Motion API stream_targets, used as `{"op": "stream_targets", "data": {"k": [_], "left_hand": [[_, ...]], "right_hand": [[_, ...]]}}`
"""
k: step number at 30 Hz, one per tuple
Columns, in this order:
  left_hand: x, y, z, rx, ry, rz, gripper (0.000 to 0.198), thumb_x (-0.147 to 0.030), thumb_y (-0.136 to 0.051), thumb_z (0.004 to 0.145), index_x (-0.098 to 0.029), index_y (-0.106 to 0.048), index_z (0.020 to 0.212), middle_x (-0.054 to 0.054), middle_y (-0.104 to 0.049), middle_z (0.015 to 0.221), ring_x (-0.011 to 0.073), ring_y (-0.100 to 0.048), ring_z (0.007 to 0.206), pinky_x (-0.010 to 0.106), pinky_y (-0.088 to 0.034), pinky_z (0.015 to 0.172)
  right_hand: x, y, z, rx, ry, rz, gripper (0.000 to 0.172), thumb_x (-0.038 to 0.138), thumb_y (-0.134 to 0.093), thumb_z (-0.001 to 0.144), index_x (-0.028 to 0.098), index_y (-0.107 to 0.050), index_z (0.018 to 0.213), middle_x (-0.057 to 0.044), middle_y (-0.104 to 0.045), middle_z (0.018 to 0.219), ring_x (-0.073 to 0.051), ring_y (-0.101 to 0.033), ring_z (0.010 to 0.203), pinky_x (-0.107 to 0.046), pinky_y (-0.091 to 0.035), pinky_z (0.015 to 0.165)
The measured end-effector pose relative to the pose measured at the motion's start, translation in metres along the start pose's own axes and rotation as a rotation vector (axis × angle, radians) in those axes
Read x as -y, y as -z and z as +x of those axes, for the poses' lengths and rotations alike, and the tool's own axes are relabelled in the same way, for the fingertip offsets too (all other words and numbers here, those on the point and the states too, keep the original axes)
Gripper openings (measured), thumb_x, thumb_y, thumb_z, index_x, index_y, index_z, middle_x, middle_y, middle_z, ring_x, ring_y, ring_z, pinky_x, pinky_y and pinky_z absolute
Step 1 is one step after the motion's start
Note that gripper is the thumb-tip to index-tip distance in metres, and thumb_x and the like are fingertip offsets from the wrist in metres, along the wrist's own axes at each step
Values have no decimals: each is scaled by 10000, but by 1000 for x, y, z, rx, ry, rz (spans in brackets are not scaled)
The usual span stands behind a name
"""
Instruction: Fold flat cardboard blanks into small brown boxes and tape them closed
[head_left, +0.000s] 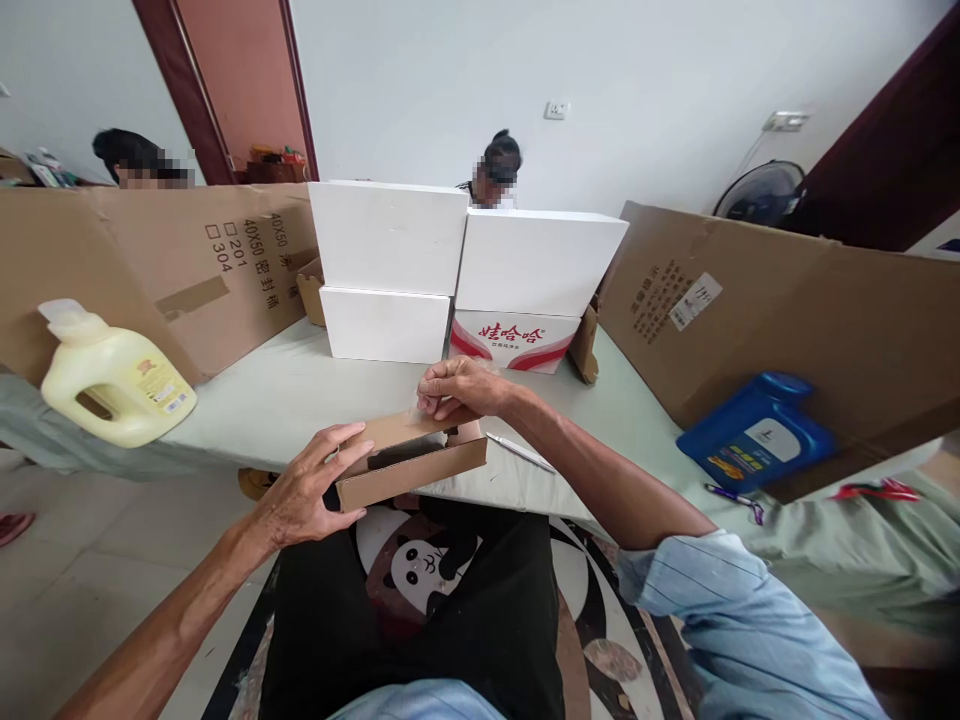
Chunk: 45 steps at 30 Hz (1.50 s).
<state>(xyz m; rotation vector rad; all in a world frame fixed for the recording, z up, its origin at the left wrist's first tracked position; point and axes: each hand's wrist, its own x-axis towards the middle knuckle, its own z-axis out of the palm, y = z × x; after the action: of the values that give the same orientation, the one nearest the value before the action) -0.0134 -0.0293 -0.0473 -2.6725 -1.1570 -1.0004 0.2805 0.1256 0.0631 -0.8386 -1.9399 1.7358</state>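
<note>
A small flat brown cardboard box point(412, 470) sits at the near edge of the table, over my lap. My left hand point(311, 490) grips its left end, fingers curled over the top. My right hand point(457, 388) is closed at the box's far edge, pinching what looks like a thin clear strip or film that I cannot make out. A thin white pen-like tool point(521, 453) lies on the table just right of the box.
White foam boxes point(390, 235) and a red-printed carton point(514, 340) are stacked at the table's back. Cardboard sheets point(787, 300) wall both sides. A yellow jug point(112, 380) lies left, a blue jug point(757, 430) right. Two people sit behind the boxes.
</note>
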Motion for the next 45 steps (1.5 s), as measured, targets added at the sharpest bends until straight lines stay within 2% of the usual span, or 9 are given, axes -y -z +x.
{"op": "stream_targets", "data": {"k": [11,15,17,20,24,28,34,39,45], "left_hand": [[2,-3,-2,-12,29,-3,780,-262,-793,952,-331,-446,1648,190,-459,1659,408,-540,1508,572,-602,1159],[8,-1,-8,-28,81,-10,722,-303,-772,973,-332,-463,1625,178,-462,1666,401,-546,1511,555,-626,1128],[11,3,-9,-49,132,-17,729,-333,-774,972,-336,-452,1626,169,-461,1679,404,-544,1516,587,-609,1149],[16,9,-10,-82,184,-25,717,-369,-763,978,-340,-453,1624,152,-470,1686,408,-539,1523,630,-582,1177],[20,15,-9,-102,246,-37,703,-383,-746,987,-356,-456,1628,132,-487,1675,404,-553,1511,594,-629,1122],[20,18,-5,-67,277,-24,732,-398,-763,970,-371,-456,1634,118,-493,1673,413,-561,1500,587,-641,1105],[21,19,2,-46,290,-7,753,-389,-764,965,-371,-445,1647,115,-499,1678,428,-566,1496,610,-631,1107],[37,21,0,-51,357,-1,739,-419,-747,965,-388,-457,1644,108,-514,1676,448,-555,1512,668,-598,1143],[43,16,3,-59,375,-42,740,-446,-759,943,-445,-480,1629,69,-524,1672,457,-564,1486,762,-559,1161]], "right_hand": [[-12,15,8,-177,67,214,371,434,-952,852,170,-703,778,-57,-777,875,-135,-733,769,-244,-675,670],[-17,49,11,-439,204,245,400,502,-916,874,193,-669,819,-43,-775,863,-138,-731,754,-260,-663,680],[-26,73,13,-642,275,130,395,537,-873,895,202,-672,841,-49,-788,883,-146,-732,758,-269,-651,691],[-48,107,17,-901,304,-257,369,555,-710,986,212,-676,855,-47,-787,878,-155,-715,739,-282,-620,706],[-84,134,20,-1035,238,-635,278,408,-562,1039,213,-728,931,-43,-775,882,-188,-699,812,-299,-556,784],[-113,146,31,-1051,140,-851,276,315,-514,1053,207,-767,1023,-83,-782,960,-229,-672,888,-309,-469,803],[-151,157,56,-884,8,-1132,327,186,-446,1084,173,-772,1109,-166,-788,1133,-243,-643,975,-283,-379,748],[-180,161,66,-724,-75,-1251,306,106,-486,1048,169,-780,1110,-177,-777,1232,-257,-643,1085,-292,-435,807],[-196,162,61,-607,-61,-1289,214,259,-610,1076,192,-789,1173,-146,-697,1459,-269,-597,1325,-336,-494,1041]]}}
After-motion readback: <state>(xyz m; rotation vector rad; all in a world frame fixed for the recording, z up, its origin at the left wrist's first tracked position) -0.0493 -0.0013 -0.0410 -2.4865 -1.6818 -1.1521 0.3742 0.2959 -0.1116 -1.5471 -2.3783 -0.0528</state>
